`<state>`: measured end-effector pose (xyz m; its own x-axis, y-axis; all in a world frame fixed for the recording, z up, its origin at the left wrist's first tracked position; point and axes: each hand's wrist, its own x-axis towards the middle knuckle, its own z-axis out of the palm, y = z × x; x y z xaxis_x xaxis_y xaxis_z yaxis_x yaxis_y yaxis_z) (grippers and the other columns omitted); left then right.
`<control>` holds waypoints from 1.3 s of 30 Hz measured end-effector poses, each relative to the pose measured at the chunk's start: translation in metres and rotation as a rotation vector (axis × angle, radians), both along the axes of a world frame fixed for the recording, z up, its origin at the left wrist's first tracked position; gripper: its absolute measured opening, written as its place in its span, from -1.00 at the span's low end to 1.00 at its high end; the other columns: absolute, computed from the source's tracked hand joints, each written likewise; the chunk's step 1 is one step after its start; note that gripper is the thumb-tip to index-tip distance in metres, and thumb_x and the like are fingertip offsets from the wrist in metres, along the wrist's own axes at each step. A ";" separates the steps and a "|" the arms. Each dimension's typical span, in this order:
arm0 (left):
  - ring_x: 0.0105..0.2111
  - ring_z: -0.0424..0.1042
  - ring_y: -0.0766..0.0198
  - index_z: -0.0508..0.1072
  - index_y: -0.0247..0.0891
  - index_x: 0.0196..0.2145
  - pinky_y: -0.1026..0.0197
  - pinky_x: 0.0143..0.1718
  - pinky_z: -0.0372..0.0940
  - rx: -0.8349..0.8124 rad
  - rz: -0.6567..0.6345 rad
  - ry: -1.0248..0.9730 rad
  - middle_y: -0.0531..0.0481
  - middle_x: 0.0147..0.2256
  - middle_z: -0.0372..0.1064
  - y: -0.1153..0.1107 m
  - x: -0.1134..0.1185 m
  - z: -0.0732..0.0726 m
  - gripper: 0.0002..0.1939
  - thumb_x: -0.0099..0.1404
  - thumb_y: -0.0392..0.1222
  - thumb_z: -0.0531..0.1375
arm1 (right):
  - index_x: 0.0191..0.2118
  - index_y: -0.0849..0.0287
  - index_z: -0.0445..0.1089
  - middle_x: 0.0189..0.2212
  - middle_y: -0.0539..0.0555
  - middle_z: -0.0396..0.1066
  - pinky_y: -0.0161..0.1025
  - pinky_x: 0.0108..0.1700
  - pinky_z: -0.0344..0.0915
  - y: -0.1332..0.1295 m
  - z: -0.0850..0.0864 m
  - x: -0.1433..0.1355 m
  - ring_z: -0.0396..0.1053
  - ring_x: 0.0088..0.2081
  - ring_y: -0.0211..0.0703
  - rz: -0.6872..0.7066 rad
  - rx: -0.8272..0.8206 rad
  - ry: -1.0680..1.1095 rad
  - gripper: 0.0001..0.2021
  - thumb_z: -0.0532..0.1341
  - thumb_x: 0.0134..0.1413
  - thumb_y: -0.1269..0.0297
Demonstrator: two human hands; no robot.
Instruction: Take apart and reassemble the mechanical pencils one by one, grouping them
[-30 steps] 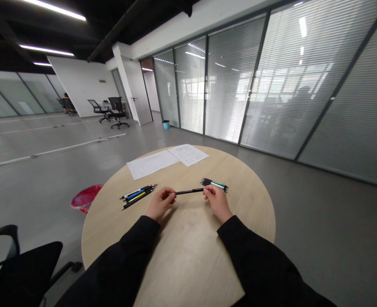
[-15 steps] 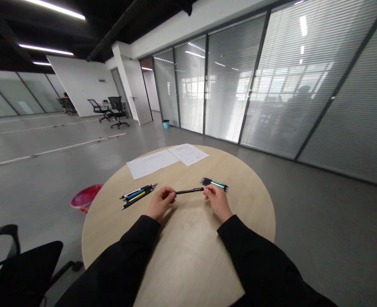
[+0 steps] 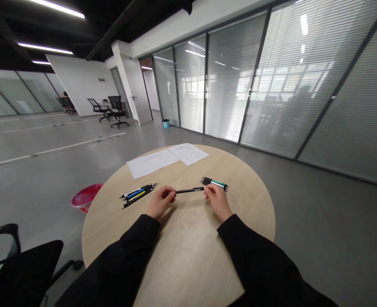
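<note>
A slim black pen [image 3: 188, 190] with a clip near its right end is stretched level between my two hands. My left hand [image 3: 161, 201] pinches its left end between thumb and fingers. At the other end, my right hand [image 3: 216, 199] has its fingertips closed on the pen's tip. Left of my left hand lies a loose group of pens [image 3: 139, 195], with white, blue, yellow and black barrels. Behind my right hand is a second group of pens [image 3: 214, 182], black, green and white, partly hidden by that hand.
Two paper sheets, one mostly blank [image 3: 152, 163] and one printed [image 3: 188, 154], lie at the far side of the round wooden table [image 3: 188, 251]. A red basin [image 3: 85, 197] stands on the floor at left. A black chair [image 3: 25, 268] is near the table's left front.
</note>
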<state>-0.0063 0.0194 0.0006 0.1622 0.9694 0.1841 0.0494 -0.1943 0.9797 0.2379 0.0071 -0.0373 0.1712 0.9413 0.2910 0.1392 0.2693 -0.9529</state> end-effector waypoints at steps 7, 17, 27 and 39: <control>-0.51 0.36 0.33 0.44 -0.27 -0.37 0.25 -0.43 0.25 -0.011 0.007 -0.028 0.07 -0.50 0.38 -0.002 0.002 0.000 -0.64 0.06 0.05 0.37 | -0.32 0.16 0.38 -0.43 0.03 0.44 -0.31 -0.45 0.27 -0.002 0.001 -0.001 0.38 -0.48 -0.22 -0.004 0.006 -0.011 -0.76 0.16 0.15 0.07; -0.52 0.35 0.34 0.44 -0.27 -0.37 0.26 -0.44 0.24 -0.003 -0.006 -0.041 0.08 -0.51 0.38 0.002 -0.001 -0.005 -0.68 0.09 0.03 0.37 | -0.36 0.16 0.36 -0.47 0.01 0.41 -0.32 -0.46 0.24 -0.001 0.001 0.000 0.37 -0.49 -0.23 -0.011 0.019 -0.033 -0.77 0.15 0.16 0.09; -0.52 0.37 0.32 0.43 -0.27 -0.40 0.25 -0.44 0.26 -0.012 0.020 -0.046 0.05 -0.51 0.41 -0.001 0.001 -0.001 -0.63 0.06 0.07 0.38 | -0.28 0.18 0.43 -0.43 0.04 0.44 -0.28 -0.45 0.29 0.000 0.002 -0.001 0.38 -0.48 -0.20 -0.006 0.017 0.059 -0.76 0.20 0.10 0.09; -0.52 0.40 0.31 0.44 -0.28 -0.40 0.24 -0.43 0.29 -0.012 0.021 -0.073 0.05 -0.52 0.42 0.001 0.000 -0.005 -0.63 0.05 0.07 0.39 | -0.27 0.17 0.46 -0.41 0.06 0.47 -0.23 -0.36 0.34 0.004 -0.003 0.000 0.41 -0.44 -0.16 -0.004 0.013 0.080 -0.79 0.26 0.01 0.16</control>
<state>-0.0064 0.0208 -0.0040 0.1282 0.9747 0.1829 -0.0179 -0.1821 0.9831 0.2375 0.0114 -0.0400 0.1983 0.9369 0.2880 0.0634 0.2810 -0.9576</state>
